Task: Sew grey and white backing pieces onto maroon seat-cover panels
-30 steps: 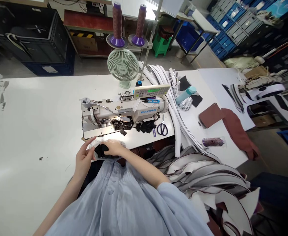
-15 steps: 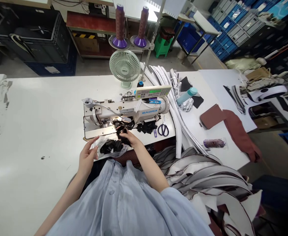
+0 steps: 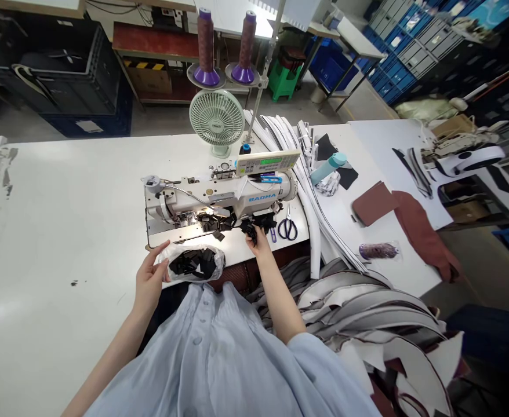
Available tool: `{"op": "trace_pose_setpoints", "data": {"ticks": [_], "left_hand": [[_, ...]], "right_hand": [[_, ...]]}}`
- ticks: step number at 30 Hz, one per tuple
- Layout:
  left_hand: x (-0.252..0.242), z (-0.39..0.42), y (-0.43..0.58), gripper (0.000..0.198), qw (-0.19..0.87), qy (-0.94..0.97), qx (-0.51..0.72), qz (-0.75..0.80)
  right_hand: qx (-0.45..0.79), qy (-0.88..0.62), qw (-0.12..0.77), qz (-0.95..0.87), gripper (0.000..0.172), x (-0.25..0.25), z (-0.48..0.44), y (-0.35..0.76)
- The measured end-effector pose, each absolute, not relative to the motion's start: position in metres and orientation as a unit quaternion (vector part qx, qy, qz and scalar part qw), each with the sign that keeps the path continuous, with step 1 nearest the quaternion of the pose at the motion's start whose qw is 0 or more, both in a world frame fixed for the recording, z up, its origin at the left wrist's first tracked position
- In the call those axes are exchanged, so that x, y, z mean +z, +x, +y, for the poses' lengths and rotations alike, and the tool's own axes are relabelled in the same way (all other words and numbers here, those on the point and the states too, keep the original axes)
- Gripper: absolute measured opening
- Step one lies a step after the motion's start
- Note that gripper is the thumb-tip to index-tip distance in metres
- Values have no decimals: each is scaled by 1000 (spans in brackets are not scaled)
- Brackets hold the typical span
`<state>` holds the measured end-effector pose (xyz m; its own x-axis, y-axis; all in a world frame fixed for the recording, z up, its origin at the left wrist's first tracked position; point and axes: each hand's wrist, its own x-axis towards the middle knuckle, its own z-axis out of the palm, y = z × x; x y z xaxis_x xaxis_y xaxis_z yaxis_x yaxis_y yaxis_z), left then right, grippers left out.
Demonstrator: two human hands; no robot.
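My left hand (image 3: 153, 277) grips the left rim of a clear plastic bag (image 3: 220, 266), which lies at the table's front edge with its mouth open. Inside are many small black pieces (image 3: 193, 262), flat and strip-like. My right hand (image 3: 260, 242) is closed on a bunch of black pieces (image 3: 250, 230) at the front of the sewing machine (image 3: 220, 194). More black pieces (image 3: 265, 221) lie piled beside those fingers, and others rest under the machine arm. One loose black piece (image 3: 218, 236) lies between the bag and the machine.
Scissors (image 3: 288, 229) and a small purple snipper (image 3: 273, 235) lie right of my right hand. A green fan (image 3: 217, 119) and two thread cones (image 3: 205, 46) stand behind the machine. White strips (image 3: 313, 226) run over the table; grey trimmed panels (image 3: 359, 301) heap at lower right.
My right hand has moved right, from above the bag to the pile by the machine, with black pieces in it. The bag's mouth now shows more fully; my left hand stays at its rim.
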<state>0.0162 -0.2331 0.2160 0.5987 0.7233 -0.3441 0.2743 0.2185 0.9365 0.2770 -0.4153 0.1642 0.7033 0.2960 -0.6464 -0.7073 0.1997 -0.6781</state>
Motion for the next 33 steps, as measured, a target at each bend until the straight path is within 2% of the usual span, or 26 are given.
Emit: {"op": "trace_pose_setpoints", "data": {"ticks": [3,6,8,10,13,16,18,21,25,27,29,30,33], "left_hand": [[215,-234,15,50,662,604,161,413],[215,-234,15,50,661,611,155,407],[215,-233,16,50,663,609,159,405],[216,-232,17,50,665,602,169,409],[219,-231,18,50,668,591,180,415],[220,-231,16,49,666,588,185,421],[219,-231,13,49,662,588,185,426],[219,-229,10,49,661,592,182,424],[225,-232,13,47,659,621,162,391],[229,-240,20,44,669,642,138,347],[233,-253,28,42,689,660,98,284],[235,-261,32,41,700,667,71,246],[235,-287,42,39,727,675,-25,123]], "right_hand": [[375,-549,736,124,37,191,-396,248],[379,-606,686,-137,41,219,-362,211],[345,-666,563,-348,42,226,-340,188],[308,-720,373,-498,49,220,-322,171],[276,-760,113,-578,54,194,-312,156],[262,-789,25,-555,62,176,-319,151],[252,-792,51,-553,70,180,-331,151],[243,-781,174,-548,60,198,-357,157],[257,-856,304,-329,63,200,-398,171],[317,-859,342,-211,50,190,-419,174],[364,-836,380,-157,29,183,-438,168],[371,-826,397,-150,24,182,-446,161],[370,-770,507,-113,26,187,-469,134]]}}
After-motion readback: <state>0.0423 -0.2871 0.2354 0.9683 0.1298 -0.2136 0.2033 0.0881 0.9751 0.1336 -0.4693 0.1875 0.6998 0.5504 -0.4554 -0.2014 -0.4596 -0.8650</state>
